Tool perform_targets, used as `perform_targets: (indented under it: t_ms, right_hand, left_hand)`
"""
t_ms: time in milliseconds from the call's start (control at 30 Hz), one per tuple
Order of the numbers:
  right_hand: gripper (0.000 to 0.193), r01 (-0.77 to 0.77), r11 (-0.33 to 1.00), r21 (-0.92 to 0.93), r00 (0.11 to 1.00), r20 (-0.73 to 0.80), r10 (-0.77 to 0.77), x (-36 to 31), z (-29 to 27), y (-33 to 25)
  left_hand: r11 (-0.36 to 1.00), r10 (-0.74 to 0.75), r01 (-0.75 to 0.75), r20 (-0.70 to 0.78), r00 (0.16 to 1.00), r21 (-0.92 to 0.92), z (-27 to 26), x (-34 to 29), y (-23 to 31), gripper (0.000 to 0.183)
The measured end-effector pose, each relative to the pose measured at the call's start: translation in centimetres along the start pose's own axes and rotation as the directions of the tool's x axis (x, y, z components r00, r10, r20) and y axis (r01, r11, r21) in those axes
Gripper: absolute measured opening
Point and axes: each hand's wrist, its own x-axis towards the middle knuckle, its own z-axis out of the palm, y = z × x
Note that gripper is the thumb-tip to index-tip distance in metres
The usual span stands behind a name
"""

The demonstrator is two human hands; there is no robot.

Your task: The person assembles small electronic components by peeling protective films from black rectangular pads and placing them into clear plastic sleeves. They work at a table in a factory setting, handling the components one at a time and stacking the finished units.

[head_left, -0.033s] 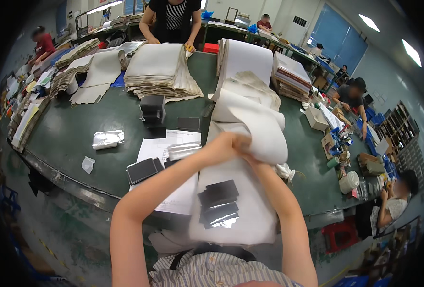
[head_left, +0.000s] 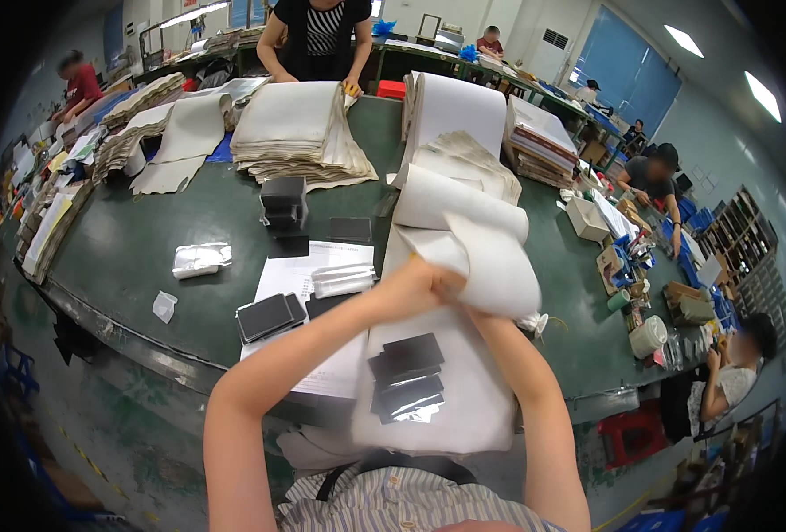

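A large off-white sheet (head_left: pixel 497 270) curls over in front of me, bent back from a stack of similar sheets. My left hand (head_left: pixel 421 288) is closed at its near left edge, a little blurred. Close beside it, my right hand (head_left: pixel 474 312) is at the lower edge of the curl, its fingers hidden by the sheet and the other hand. Nearer to me, several small dark rectangular pieces (head_left: pixel 409 356) lie overlapping on a flat pale sheet (head_left: pixel 473 403); the lower ones look glossy.
To the left are a printed paper (head_left: pixel 340 359), stacked dark cards (head_left: pixel 270 315), clear-wrapped packs (head_left: pixel 202 259) and a dark block (head_left: pixel 283 204) on the green table (head_left: pixel 127 266). Thick sheet stacks (head_left: pixel 291 124) stand farther back. A person (head_left: pixel 322 35) works across the table; others sit around.
The curled part of the sheet has shifted slightly down and to the right. Both hands have moved slightly with it, and the dark pieces stay in place.
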Motion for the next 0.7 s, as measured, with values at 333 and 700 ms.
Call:
perform_targets:
  t_ms: [333, 700]
  right_hand:
    - [0.043, -0.082, 0.976, -0.202, 0.923, 0.354, 0.151, -18.2, -2.2, -7.1]
    - [0.042, 0.273, 0.851, -0.449, 0.889, -0.219, -0.402, 1.0, -6.9, -5.9]
  left_hand:
    - [0.997, 0.045, -0.044, 0.021, 0.999, -0.065, -0.6, -8.5, -0.7, 0.04]
    - [0.937, 0.254, -0.346, -0.573, 0.779, -0.054, -1.2, -0.1, 2.6, 0.029]
